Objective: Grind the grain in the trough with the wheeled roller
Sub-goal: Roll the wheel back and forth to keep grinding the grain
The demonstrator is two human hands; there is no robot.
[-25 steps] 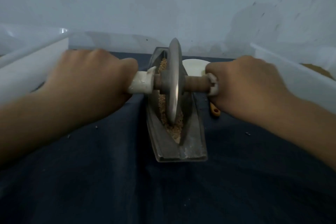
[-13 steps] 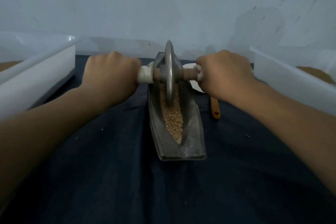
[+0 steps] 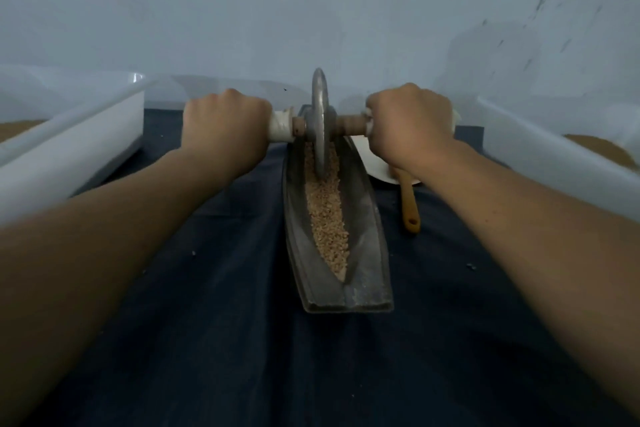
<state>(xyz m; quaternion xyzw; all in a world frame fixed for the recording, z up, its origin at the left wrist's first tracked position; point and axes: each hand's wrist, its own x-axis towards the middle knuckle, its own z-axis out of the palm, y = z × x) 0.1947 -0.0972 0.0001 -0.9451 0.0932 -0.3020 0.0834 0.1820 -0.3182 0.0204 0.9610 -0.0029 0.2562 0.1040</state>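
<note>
At trough (image 3: 367, 236) far end, left hand (image 3: 225, 125) and right hand (image 3: 410, 121) grip roller (image 3: 320, 118).

1. A dark blue cloth (image 3: 207, 340) covers the work surface, with a few pale crumbs (image 3: 470, 266) scattered on it.
2. A white plate (image 3: 375, 166) lies on the cloth, right of centre and partly hidden.
3. A yellow-orange utensil handle (image 3: 410, 208), with a hole in its near end, lies over the plate's near rim.
4. A left white bin (image 3: 69, 156) and a right white bin (image 3: 540, 152) flank the cloth, each holding brownish material.
5. Behind stands a pale wall (image 3: 242, 10), dark-specked at upper right.
</note>
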